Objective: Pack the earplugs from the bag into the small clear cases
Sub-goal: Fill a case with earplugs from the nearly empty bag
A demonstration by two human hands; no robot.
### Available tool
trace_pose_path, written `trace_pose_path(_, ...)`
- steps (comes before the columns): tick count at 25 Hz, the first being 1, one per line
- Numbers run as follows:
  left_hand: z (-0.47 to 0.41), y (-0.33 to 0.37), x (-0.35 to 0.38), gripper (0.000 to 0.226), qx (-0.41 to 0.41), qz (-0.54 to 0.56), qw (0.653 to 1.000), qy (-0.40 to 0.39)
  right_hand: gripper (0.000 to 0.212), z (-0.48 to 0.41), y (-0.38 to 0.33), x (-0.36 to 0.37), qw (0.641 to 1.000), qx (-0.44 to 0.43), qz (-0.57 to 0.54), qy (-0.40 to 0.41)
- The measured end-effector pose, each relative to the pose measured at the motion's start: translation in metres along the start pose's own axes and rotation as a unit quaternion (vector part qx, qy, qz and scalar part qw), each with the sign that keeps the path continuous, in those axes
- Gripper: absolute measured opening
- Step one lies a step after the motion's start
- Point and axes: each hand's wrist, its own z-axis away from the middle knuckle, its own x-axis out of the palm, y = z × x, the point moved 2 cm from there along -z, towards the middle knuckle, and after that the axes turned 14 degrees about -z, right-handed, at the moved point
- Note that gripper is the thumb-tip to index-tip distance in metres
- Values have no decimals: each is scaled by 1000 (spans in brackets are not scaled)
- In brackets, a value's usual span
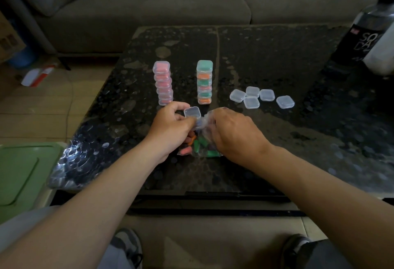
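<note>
Head view: earplugs point(199, 146), green, orange and pink, loose inside the bag point(207, 119); they lie on the person's side of both sets of knuckles.
Bag position: on the table point(277, 55) between the two hands, mouth bunched at its far end.
Held case point(192, 112): small, clear, apparently empty; touching the bag's mouth, just left of the right hand point(232, 134).
Left hand point(170, 128): thumb and fingers grip the held case.
Right hand state: fingers curled into the bag's mouth, tips hidden; what they pinch cannot be told. Judged nearer the earplugs.
Filled stacks: pink stack point(163, 83), green-and-orange stack point(204, 82), beyond the hands.
Empty cases point(251, 98): five, far right.
</note>
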Motion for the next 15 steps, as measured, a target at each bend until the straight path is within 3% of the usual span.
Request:
trace_pose_path(3,2,1,0,37,-2,-1,1000,-9,54,7,1,-4,1000,13,16,-22)
trace_pose_path(5,3,1,0,40,-3,2,1000,-16,54,11,1,-7,999,11,8,-37)
trace_pose_path(9,5,2,0,42,-12,17,999,-30,38,19,6,-18,998,29,-54,-34)
trace_pose_path(12,7,4,-1,43,-16,14,999,-28,15,22,11,-22,995,2,-97,5)
trace_pose_path(15,10,6,-1,43,-19,16,999,-27,7,22,16,-24,994,-17,-102,41)
